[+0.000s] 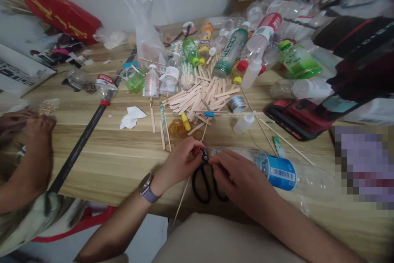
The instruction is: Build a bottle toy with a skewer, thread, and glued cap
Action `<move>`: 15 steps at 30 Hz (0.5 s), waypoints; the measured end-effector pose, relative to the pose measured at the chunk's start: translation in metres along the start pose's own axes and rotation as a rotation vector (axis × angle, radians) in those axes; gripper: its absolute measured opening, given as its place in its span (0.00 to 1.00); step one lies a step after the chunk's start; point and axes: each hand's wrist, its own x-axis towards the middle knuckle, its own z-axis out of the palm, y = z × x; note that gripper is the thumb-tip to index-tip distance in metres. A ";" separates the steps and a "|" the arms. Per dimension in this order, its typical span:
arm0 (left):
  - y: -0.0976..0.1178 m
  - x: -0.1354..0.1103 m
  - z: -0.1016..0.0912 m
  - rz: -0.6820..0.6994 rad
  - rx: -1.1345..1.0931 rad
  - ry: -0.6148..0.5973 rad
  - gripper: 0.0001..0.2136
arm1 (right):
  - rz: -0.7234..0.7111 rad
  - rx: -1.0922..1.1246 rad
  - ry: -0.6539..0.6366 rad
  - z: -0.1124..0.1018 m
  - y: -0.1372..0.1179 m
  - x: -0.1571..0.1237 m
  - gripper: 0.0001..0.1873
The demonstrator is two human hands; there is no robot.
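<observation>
My left hand (184, 160), with a watch on its wrist, is closed, thumb and fingertips pinched together over a pair of black-handled scissors (201, 187). Facing it, my right hand (235, 172) has its fingers curled in a pinch by the scissors' pivot. Whatever small thing either pinch holds is too small or hidden to make out. The scissors' loops point toward my lap between the hands. A thin wooden stick (184, 197) runs beneath my left hand past the table edge. Behind my right hand lies a clear plastic bottle (314, 179) with a blue label.
Beyond my hands are rubber bands (177, 128), a yellow clip-like piece (185, 121), piled craft sticks (197, 101) and a small white squeeze bottle (244, 123). A cordless drill (308, 117) stands right, near many bottles. Another person's hands (38, 125) work at left, beyond a black strip (81, 148).
</observation>
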 end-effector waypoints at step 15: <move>0.010 -0.011 0.018 -0.453 -0.644 0.221 0.09 | 0.012 -0.022 -0.057 0.001 0.000 -0.001 0.13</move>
